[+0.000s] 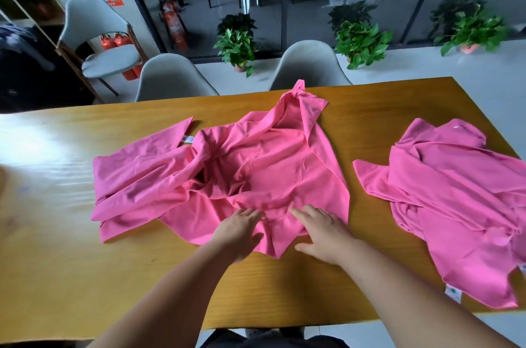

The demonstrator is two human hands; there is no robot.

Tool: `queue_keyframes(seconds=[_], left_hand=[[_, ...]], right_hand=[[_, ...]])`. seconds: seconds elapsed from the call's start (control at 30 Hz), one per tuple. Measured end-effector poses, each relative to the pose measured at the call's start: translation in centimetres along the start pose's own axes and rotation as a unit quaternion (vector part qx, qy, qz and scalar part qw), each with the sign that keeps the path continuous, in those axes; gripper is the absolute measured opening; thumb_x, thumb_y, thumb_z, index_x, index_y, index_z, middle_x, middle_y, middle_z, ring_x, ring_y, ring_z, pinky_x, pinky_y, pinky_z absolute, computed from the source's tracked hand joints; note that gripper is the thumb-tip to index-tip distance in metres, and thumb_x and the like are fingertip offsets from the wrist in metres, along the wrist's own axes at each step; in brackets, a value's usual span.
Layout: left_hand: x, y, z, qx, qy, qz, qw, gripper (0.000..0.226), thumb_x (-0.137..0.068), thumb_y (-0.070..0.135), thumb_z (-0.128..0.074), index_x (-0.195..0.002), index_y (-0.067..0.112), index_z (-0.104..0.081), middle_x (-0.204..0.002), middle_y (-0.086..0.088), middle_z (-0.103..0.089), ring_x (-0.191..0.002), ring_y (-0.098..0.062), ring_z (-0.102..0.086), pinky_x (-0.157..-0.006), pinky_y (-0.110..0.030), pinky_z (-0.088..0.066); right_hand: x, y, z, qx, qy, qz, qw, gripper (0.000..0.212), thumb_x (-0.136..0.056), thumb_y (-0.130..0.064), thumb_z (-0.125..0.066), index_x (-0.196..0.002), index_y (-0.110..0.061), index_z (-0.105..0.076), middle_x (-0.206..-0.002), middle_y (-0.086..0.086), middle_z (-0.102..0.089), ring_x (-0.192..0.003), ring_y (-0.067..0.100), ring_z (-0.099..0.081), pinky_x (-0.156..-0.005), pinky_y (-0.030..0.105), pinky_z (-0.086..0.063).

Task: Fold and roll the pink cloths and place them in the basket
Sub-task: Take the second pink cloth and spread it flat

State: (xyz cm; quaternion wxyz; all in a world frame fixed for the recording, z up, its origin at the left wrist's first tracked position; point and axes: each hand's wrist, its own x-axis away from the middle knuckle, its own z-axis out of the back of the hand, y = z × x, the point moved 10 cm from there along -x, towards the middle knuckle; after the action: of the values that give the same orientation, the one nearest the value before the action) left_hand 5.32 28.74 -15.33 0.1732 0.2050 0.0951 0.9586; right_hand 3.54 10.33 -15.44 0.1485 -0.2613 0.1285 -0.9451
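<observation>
1. Crumpled pink cloth pile sits mid tabletop, w/ a 2nd pink cloth heap well apart on the right.
2. Left hand lies flat on the pile's near edge, grip apart, fingers straight.
3. Right hand just beside it, same deal: fingers spread on the fabric, nothing pinched.

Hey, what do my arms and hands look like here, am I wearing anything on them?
No sleeves show: the left forearm and right forearm are bare to the frame's edge. The left hand and right hand have no gloves, and no watch, bracelet or ring is visible. Dark clothing shows at the bottom edge.
</observation>
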Motion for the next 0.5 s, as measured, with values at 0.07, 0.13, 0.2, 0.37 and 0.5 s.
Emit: queue_keyframes(seconds=[0.07, 0.13, 0.2, 0.37, 0.5], left_hand=[[0.4, 0.4, -0.6, -0.015, 0.006, 0.000, 1.000, 0.050, -0.103, 0.043, -0.058, -0.149, 0.031, -0.044, -0.150, 0.009, -0.049, -0.140, -0.021, -0.043, -0.099, -0.046, -0.055], [0.7, 0.7, -0.8, -0.039, 0.009, -0.008, 0.999, 0.048, -0.104, 0.045, -0.055, -0.149, 0.031, -0.044, -0.148, 0.010, -0.048, -0.137, -0.022, -0.043, -0.094, -0.046, -0.057], [0.8, 0.7, -0.7, -0.045, 0.017, -0.012, 0.999, 0.043, -0.105, 0.048, -0.051, -0.145, 0.033, -0.048, -0.143, 0.009, -0.051, -0.131, -0.023, -0.050, -0.089, -0.046, -0.057], [0.3, 0.8, -0.2, -0.065, 0.013, -0.010, 0.998, 0.034, -0.105, 0.044, -0.047, -0.136, 0.030, -0.053, -0.125, 0.001, -0.061, -0.110, -0.031, -0.066, -0.080, -0.045, -0.057], [-0.3, 2.3, -0.7, -0.115, 0.021, -0.063, 0.991, 0.050, -0.096, 0.043, -0.063, -0.143, 0.030, -0.049, -0.149, 0.001, -0.043, -0.136, -0.026, -0.044, -0.103, -0.042, -0.048]], right_hand=[[-0.2, -0.1, -0.9, 0.047, -0.008, -0.004, 0.999, 0.068, -0.093, -0.045, -0.073, -0.152, -0.039, -0.039, -0.143, -0.002, -0.049, -0.136, 0.024, -0.048, -0.112, 0.045, -0.044], [0.0, -0.3, -0.8, 0.077, -0.009, 0.008, 0.997, 0.035, -0.097, -0.039, -0.068, -0.130, -0.037, -0.060, -0.130, -0.004, -0.059, -0.128, 0.024, -0.052, -0.106, 0.040, -0.046], [0.5, -0.8, -1.0, 0.142, -0.007, 0.052, 0.988, 0.018, -0.095, -0.038, -0.066, -0.111, -0.032, -0.070, -0.119, -0.006, -0.059, -0.123, 0.023, -0.051, -0.102, 0.038, -0.042], [2.5, -2.3, -2.2, 0.210, -0.056, 0.160, 0.963, 0.034, -0.081, -0.058, -0.064, -0.091, -0.027, -0.072, -0.108, -0.004, -0.054, -0.119, 0.025, -0.045, -0.105, 0.045, -0.038], [2.9, -2.8, -1.4, 0.139, -0.059, 0.127, 0.980, 0.052, -0.093, -0.076, -0.038, -0.085, -0.028, -0.057, -0.099, -0.006, -0.060, -0.104, 0.022, -0.055, -0.095, 0.043, -0.043]])
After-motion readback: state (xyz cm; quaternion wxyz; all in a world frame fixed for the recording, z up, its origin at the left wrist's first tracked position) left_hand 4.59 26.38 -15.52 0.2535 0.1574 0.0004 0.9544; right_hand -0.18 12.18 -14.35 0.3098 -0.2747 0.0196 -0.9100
